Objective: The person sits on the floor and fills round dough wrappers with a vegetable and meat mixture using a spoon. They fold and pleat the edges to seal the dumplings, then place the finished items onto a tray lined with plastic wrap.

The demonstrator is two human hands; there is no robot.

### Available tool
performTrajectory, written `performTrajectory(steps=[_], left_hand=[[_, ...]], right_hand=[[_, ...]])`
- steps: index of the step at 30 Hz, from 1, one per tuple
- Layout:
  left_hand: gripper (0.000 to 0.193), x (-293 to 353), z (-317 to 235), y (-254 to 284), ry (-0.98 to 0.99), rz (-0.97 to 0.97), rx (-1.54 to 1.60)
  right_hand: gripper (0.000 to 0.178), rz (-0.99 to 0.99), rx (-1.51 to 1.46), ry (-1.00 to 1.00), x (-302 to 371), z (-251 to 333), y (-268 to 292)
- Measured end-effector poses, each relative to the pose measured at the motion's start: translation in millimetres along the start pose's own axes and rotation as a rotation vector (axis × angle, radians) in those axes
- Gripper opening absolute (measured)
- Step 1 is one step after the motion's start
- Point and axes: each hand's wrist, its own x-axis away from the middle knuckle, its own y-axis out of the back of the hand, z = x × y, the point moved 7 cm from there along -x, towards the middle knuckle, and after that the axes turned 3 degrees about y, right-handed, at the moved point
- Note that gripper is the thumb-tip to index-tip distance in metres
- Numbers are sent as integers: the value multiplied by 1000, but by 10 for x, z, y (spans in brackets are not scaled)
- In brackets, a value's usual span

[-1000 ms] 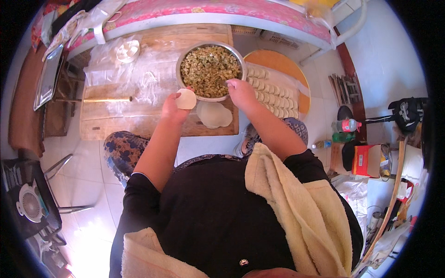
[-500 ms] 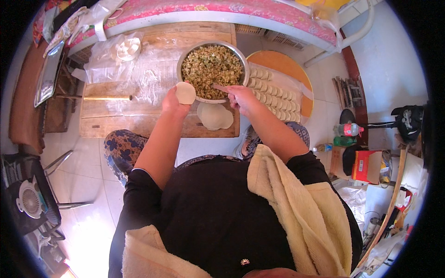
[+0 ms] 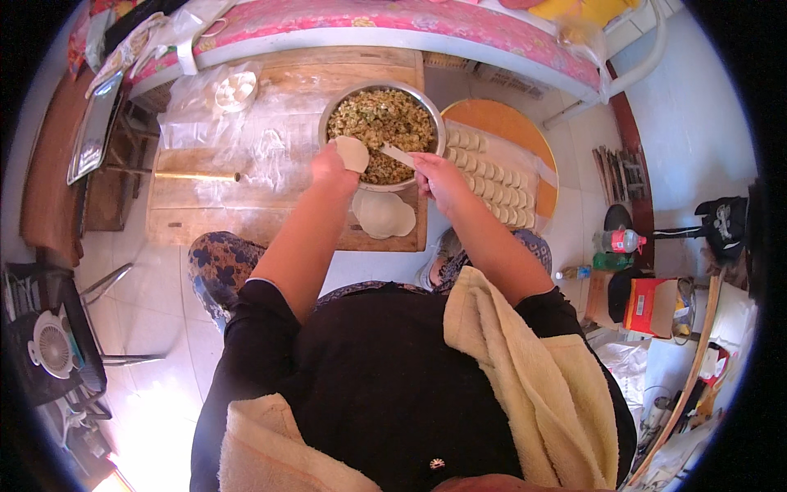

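Observation:
My left hand (image 3: 331, 167) holds a round dumpling wrapper (image 3: 352, 154) at the near left rim of a metal bowl (image 3: 439, 131). Chopped filling (image 3: 381, 115) heaps inside the bowl. In my right hand (image 3: 438, 175) is a flat, pale spatula-like stick (image 3: 399, 156), its tip over the filling. Just below the bowl, a few more wrappers (image 3: 384, 215) lie overlapped on the wooden table (image 3: 287, 231). Rows of folded dumplings (image 3: 498, 182) fill a sheet to the right of the bowl, on a round orange-brown board (image 3: 484, 115).
A rolling pin (image 3: 197, 175) lies at the table's left, beside crumpled plastic sheeting (image 3: 193, 115) and a white bowl of dough pieces (image 3: 236, 90). Behind the table runs a bed edge with pink cloth (image 3: 369, 26). Bottles (image 3: 619, 240) and an open red box (image 3: 652, 306) stand at right.
The wrapper in my left hand has come right, over the bowl's rim. The stick has lifted, and more of its pale blade shows. The whole view has shifted slightly.

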Motion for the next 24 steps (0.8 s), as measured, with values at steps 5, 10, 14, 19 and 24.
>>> performTrajectory(steps=[5, 10, 14, 19, 24], left_hand=[[32, 38, 174, -146, 60, 28, 74], [35, -381, 94, 174, -204, 259, -521], [35, -359, 125, 248, 141, 176, 111], [38, -264, -64, 363, 108, 116, 220], [39, -86, -109, 302, 102, 78, 147]], right_hand=[[28, -93, 846, 737, 263, 300, -285], [31, -74, 1362, 926, 686, 484, -632], [30, -75, 1179, 895, 696, 501, -456], [25, -271, 748, 559, 151, 330, 45], [24, -290, 687, 386, -184, 132, 125]])
